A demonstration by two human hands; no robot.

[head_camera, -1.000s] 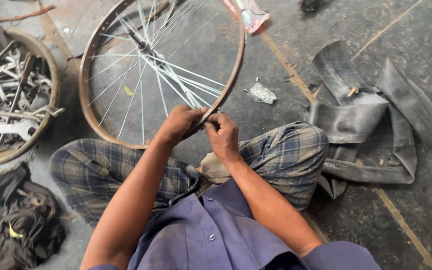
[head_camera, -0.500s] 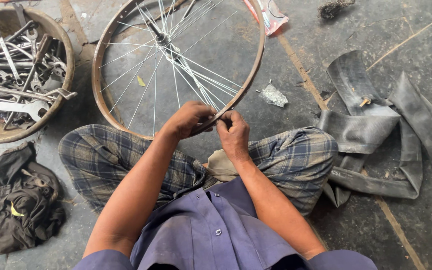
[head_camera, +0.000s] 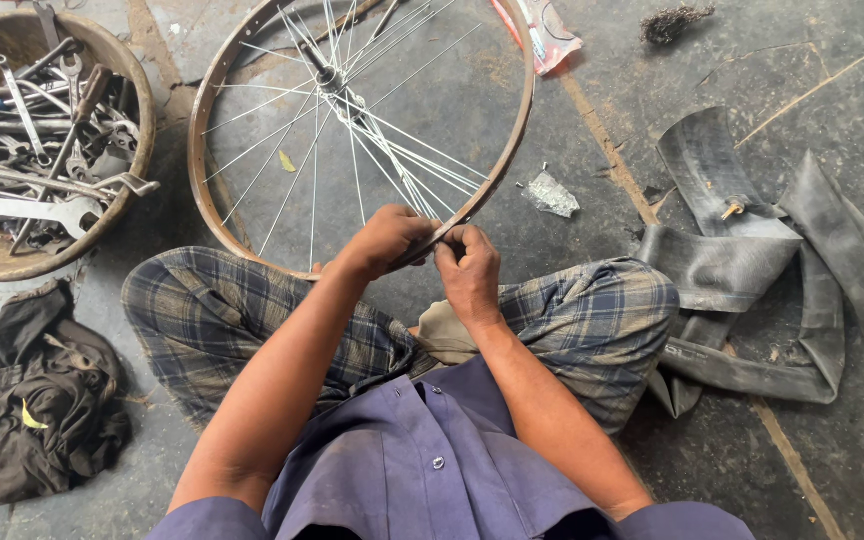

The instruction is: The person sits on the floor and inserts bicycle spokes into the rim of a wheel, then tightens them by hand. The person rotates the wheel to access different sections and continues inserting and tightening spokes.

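Grey concrete floor [head_camera: 832, 90], stained, with seams running diagonally at right. On it: round metal basin [head_camera: 137, 150] at upper left, full of spanners and wrenches [head_camera: 22, 205]. Dark crumpled rag [head_camera: 37, 410] at lower left. Spoked bicycle wheel rim [head_camera: 214, 215] in the middle, far side on the floor. Small crumpled foil scrap [head_camera: 550, 193] just right of the rim. Black folded inner tube [head_camera: 752, 270] at right, brass valve [head_camera: 732, 210] showing. Red-and-white wrapper [head_camera: 542, 30] at top. Small clump of fibres [head_camera: 674, 20] at top right.

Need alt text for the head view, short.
Both hands, left hand and right hand, grip the near rim of a spoked bicycle wheel on the floor. Bowl of wrenches left, black inner tube right.
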